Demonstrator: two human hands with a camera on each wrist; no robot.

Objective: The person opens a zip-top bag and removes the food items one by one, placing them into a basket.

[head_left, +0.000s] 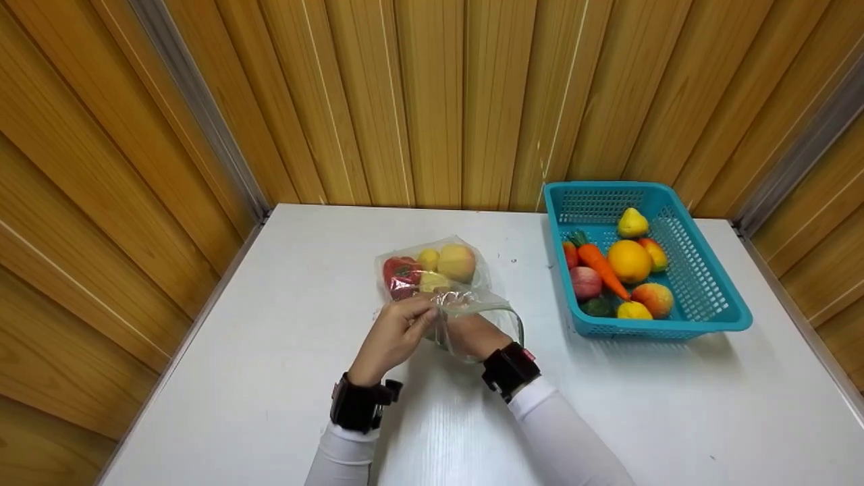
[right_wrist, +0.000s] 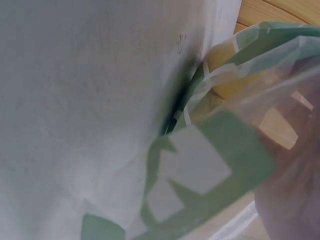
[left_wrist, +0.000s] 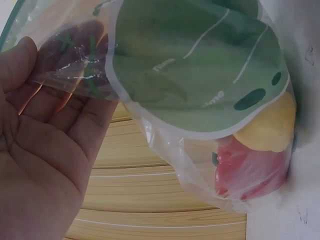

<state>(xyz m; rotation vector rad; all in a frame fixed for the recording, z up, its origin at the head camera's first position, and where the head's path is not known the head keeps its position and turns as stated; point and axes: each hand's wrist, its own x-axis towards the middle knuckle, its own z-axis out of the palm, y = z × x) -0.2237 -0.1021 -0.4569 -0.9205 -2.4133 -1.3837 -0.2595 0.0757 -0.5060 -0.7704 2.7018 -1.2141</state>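
While the left hand (head_left: 396, 331) pinches the clear, green-printed bag (head_left: 466, 300) near its mouth, at about seven o'clock on a dial centred on that bag with twelve pointing away from the person, the right hand (head_left: 478, 336) is inside the mouth at about five o'clock. The left thumb and fingers are closed on the film, the thumb lying on one side and the fingers behind it; how far the right fingers are curled, or whether they have hold of anything, I cannot tell through the wrinkled plastic. The bag lies on the white table (head_left: 290, 324), its far end bulging toward twelve. Loading looks partway along: a red pepper (head_left: 401, 271), a small yellow piece (head_left: 428, 259) and a bigger yellowish fruit (head_left: 457, 262) are already in, with another yellow piece (head_left: 433, 281) just below them. The mouth is not yet closed. Between two and three o'clock stands the turquoise basket (head_left: 665, 326), well stocked; round its own dial, a yellow pear (head_left: 632, 223) sits at twelve, an orange (head_left: 629, 262) near the centre, a peach (head_left: 653, 300) toward five, a lemon-like piece (head_left: 634, 310) at six, a pinkish fruit (head_left: 585, 283) at eight, and a carrot (head_left: 603, 270) slants from ten toward six.
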